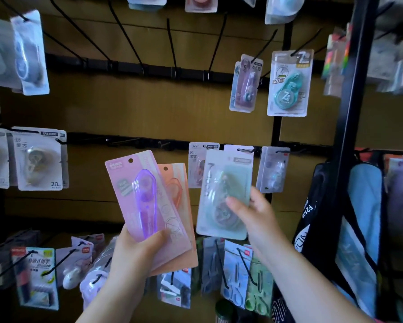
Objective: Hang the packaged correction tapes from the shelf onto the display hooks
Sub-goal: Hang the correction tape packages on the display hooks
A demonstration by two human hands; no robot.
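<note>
My left hand [135, 250] grips two long packs fanned together: a pink pack with a purple correction tape [144, 197] in front and an orange pack [179, 190] behind it. My right hand [254, 213] holds a pale green correction tape pack [223, 194] by its lower right side, its top lifted to a hook [244, 150] on the middle rail. The pack's hang hole sits at that hook; whether it is threaded on I cannot tell.
Several bare black hooks [172, 45] jut from the upper rail. Other packs hang around: a teal one [289, 85] at upper right, beige ones [37, 159] at left, scissors packs [237, 271] below. A black post [354, 89] and hanging bags [359, 217] stand at right.
</note>
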